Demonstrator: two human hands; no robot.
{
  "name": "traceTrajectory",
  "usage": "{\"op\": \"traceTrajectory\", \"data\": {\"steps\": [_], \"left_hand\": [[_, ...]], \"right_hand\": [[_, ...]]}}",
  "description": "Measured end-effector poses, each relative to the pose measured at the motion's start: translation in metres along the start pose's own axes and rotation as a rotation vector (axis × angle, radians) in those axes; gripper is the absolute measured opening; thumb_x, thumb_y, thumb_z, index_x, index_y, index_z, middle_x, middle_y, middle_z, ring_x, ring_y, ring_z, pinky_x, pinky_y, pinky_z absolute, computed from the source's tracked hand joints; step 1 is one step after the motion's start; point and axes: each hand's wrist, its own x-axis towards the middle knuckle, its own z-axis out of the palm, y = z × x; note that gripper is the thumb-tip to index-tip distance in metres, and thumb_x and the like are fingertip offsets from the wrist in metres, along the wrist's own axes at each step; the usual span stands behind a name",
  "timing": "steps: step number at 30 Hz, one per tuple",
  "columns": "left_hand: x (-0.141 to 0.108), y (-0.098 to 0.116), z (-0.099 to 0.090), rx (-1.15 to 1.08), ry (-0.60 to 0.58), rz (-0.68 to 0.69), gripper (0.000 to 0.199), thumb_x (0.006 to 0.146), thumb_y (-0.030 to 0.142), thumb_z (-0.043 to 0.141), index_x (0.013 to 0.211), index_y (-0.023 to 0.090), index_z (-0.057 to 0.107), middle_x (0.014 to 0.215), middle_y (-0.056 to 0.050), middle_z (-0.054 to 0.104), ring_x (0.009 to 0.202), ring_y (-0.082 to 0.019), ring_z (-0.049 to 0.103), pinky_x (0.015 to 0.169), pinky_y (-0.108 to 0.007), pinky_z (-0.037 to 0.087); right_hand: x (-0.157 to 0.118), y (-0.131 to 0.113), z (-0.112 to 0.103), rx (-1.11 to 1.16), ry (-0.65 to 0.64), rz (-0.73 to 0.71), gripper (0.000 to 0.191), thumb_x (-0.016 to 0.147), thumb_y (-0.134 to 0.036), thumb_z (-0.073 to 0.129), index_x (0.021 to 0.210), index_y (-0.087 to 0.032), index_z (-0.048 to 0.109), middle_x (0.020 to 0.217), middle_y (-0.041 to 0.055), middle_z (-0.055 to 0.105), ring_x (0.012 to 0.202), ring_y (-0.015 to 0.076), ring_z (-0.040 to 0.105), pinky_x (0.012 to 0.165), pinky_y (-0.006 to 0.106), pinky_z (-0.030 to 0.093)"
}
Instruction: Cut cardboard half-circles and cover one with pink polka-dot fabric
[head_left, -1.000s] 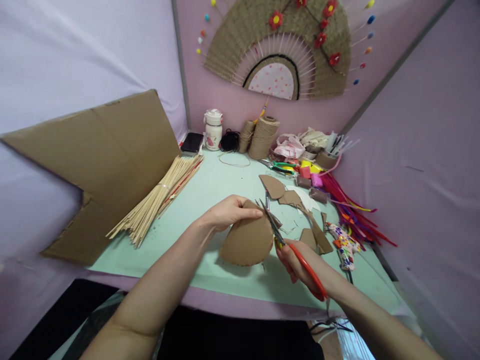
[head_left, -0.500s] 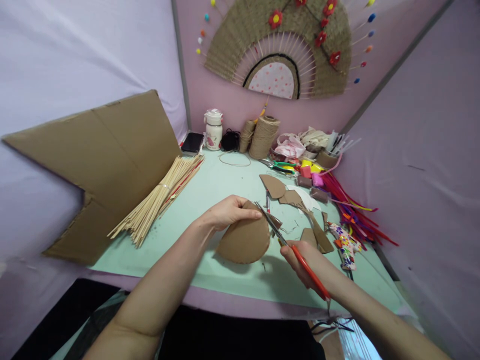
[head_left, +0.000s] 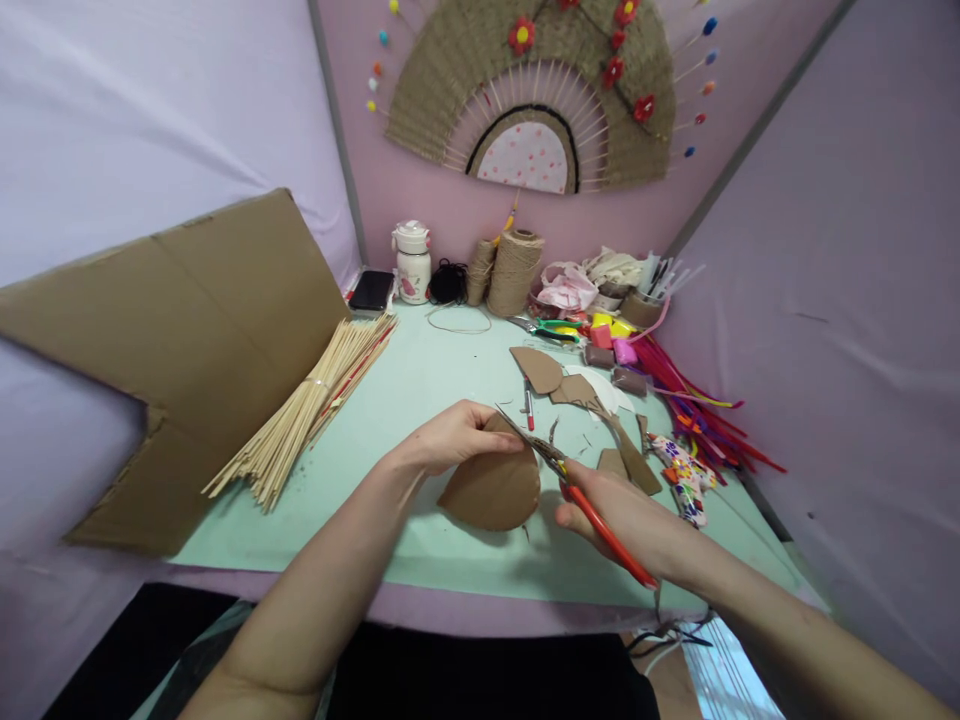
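Note:
My left hand (head_left: 466, 437) pinches the upper edge of a rounded, leaf-shaped piece of cardboard (head_left: 491, 492), thumb on top. In my right hand (head_left: 600, 500) is a pair of scissors (head_left: 611, 535) with red handles, its blades lying at the cardboard's upper right edge, close to my left thumb. Whether the blades are fully closed I cannot tell. Just beyond the hands lie another cut cardboard shape (head_left: 537, 369), a marker (head_left: 529, 410) with a red end and thin trimmed slivers. My left fingers are partly hidden behind the cardboard.
A tied bundle of wooden sticks (head_left: 307, 410) lies at left before a large cardboard sheet (head_left: 202, 310). Twine spools (head_left: 516, 272), a white bottle (head_left: 412, 264) and a phone (head_left: 373, 290) stand at the back. Pliers (head_left: 551, 328), pipe cleaners (head_left: 697, 410) and cardboard scraps (head_left: 634, 455) are to the right.
The scissors have moved along the cardboard's upper right edge, and a cut strip there has come away. The cardboard has turned slightly in my left hand. The whole view has shifted a little.

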Motion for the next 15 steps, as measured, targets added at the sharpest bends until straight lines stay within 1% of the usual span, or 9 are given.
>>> {"op": "traceTrajectory", "data": {"steps": [5, 9, 15], "left_hand": [[0.0019, -0.0027, 0.0015, -0.003, -0.022, 0.053, 0.024, 0.067, 0.032, 0.076, 0.085, 0.015, 0.076, 0.088, -0.005, 0.076, 0.082, -0.019, 0.065, 0.08, -0.03, 0.045], [0.0014, -0.0033, 0.0025, -0.022, -0.016, 0.031, 0.025, 0.066, 0.034, 0.078, 0.082, 0.014, 0.075, 0.085, -0.005, 0.075, 0.078, -0.018, 0.063, 0.076, -0.029, 0.045], [-0.0023, 0.0012, 0.0046, -0.057, 0.025, -0.009, 0.025, 0.067, 0.035, 0.079, 0.078, 0.013, 0.073, 0.077, -0.003, 0.071, 0.07, -0.016, 0.06, 0.067, -0.027, 0.042]], "right_hand": [[-0.0038, -0.0032, -0.0011, -0.069, 0.021, 0.061, 0.04, 0.09, -0.059, 0.044, 0.074, -0.023, 0.037, 0.067, 0.0011, 0.055, 0.057, 0.0171, 0.048, 0.056, 0.028, 0.03], [-0.0052, -0.0065, -0.0032, -0.122, 0.035, 0.123, 0.046, 0.091, -0.064, 0.037, 0.07, -0.023, 0.038, 0.063, 0.0025, 0.056, 0.056, 0.0178, 0.049, 0.054, 0.027, 0.028], [-0.003, -0.0064, -0.0051, -0.166, 0.074, 0.119, 0.054, 0.09, -0.069, 0.029, 0.066, -0.023, 0.041, 0.063, 0.006, 0.057, 0.059, 0.0208, 0.052, 0.055, 0.028, 0.028]]}}
